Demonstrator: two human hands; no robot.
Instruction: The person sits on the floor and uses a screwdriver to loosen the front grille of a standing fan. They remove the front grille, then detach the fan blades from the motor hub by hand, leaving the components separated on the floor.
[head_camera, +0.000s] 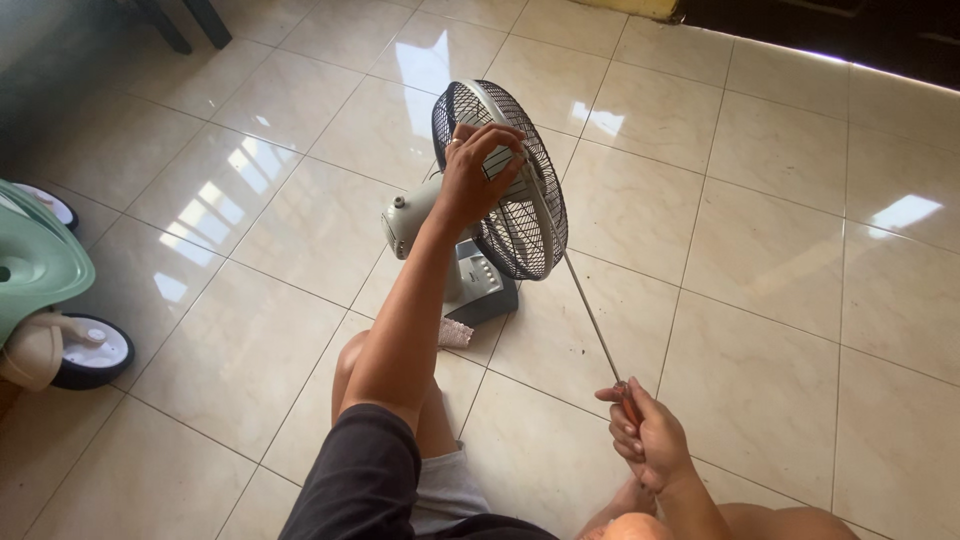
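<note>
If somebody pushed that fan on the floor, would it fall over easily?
Probably it could tip: the fan has a big round cage above a small base on smooth tiles, so it may slide too. The left hand gripping the cage likely steadies it while the right hand works the long screwdriver.

A: What is showing on the tiled floor?
B: One small grey table fan with a dark wire grille (500, 190), one long thin metal screwdriver (590, 310), two bare hands, two black-and-white toy wheels.

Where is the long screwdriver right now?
In the head view, the screwdriver slants across the lower centre-right: its handle is in the right hand, and its shaft runs up to the fan's grille, which the left hand grips.
</note>
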